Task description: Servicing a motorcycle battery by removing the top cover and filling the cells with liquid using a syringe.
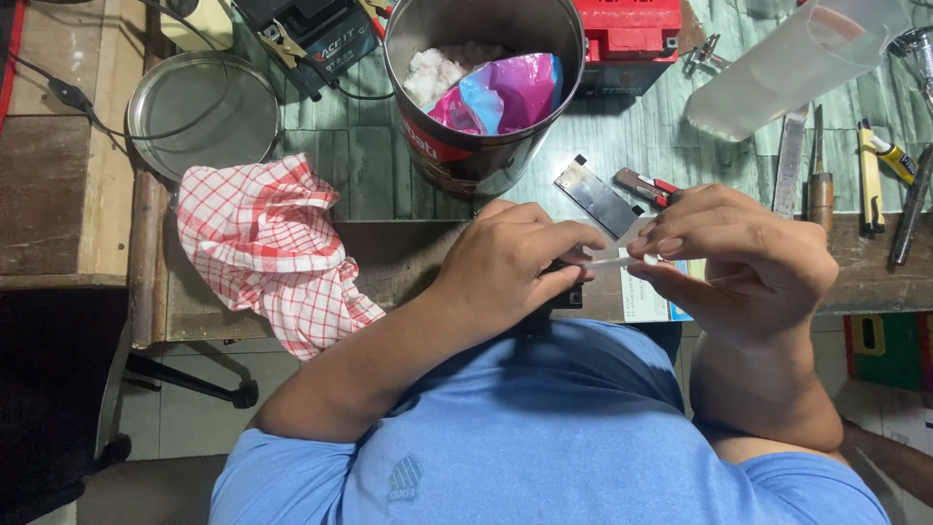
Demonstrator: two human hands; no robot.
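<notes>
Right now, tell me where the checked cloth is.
The checked cloth lies on the bench edge at the left of the head view, below the round lid, beside the left hand.

A red-checked cloth point(267, 248) lay crumpled at the desk point(389, 156) edge — beside it a round metal lid point(202, 109), and behind, a tin can point(483, 87) holding a pink-blue bag point(505, 94).

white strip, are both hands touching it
Touching: the head view shows the white strip pinched between the left hand's fingertips and the right hand's.
</notes>
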